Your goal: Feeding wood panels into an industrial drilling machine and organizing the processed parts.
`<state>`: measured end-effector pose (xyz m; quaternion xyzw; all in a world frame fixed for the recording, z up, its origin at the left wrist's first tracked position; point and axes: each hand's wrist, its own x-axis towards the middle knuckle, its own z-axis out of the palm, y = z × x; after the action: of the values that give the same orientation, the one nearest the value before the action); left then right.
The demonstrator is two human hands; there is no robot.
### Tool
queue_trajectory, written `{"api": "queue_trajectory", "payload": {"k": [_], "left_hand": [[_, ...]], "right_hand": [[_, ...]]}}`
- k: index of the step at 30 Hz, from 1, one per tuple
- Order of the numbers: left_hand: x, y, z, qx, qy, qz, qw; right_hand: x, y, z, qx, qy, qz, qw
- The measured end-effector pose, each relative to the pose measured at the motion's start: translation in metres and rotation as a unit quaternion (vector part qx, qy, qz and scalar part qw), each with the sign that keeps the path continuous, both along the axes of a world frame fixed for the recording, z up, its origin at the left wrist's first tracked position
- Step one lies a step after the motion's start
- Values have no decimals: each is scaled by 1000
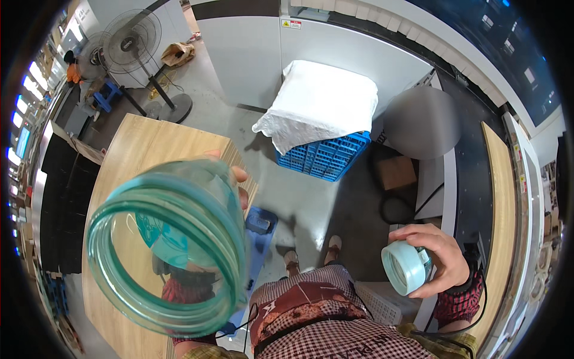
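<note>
Close to the camera, on my left, is a clear green-tinted bottle with a wide threaded mouth turned toward me. A teal print shows on its wall. My left hand is wrapped round its far side; only some fingertips show, and the rest is hidden by the bottle. Out to the right, my right hand grips a pale teal screw lid by its side, with thumb and fingers curled about it. A small clear or dark part sits at the lid's back, partly covered by my fingers. Lid and bottle are apart.
Behind the bottle lies a wooden tabletop. A blue crate covered by a white cloth stands ahead. Stand fans are far left. A black worktop with a wooden edge runs along the right. A cable hangs by my right wrist.
</note>
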<state>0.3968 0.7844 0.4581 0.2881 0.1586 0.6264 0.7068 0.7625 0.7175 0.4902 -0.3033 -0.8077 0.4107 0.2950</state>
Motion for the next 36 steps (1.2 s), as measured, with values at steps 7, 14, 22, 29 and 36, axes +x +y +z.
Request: {"api": "queue_trajectory", "payload": {"k": [7,14,22,29,36], "left_hand": [[12,5,-11,17,11,-24,1000],[14,14,-28,-6,-44,-57,997],[28,-1,-16,44,9,-13,999],[11,-17,14,-78,25,15,997],[-9,4,-25,-60,-25,-74,995]], "right_hand": [[12,-6,-9,-9,-5,-27,1000],[16,-3,-14,-9,-9,-37,999],[13,-2,-15,-25,-7,-32,999],[2,3,-9,-11,-5,-8,1000],[11,-2,-13,-25,-27,-42,998]]}}
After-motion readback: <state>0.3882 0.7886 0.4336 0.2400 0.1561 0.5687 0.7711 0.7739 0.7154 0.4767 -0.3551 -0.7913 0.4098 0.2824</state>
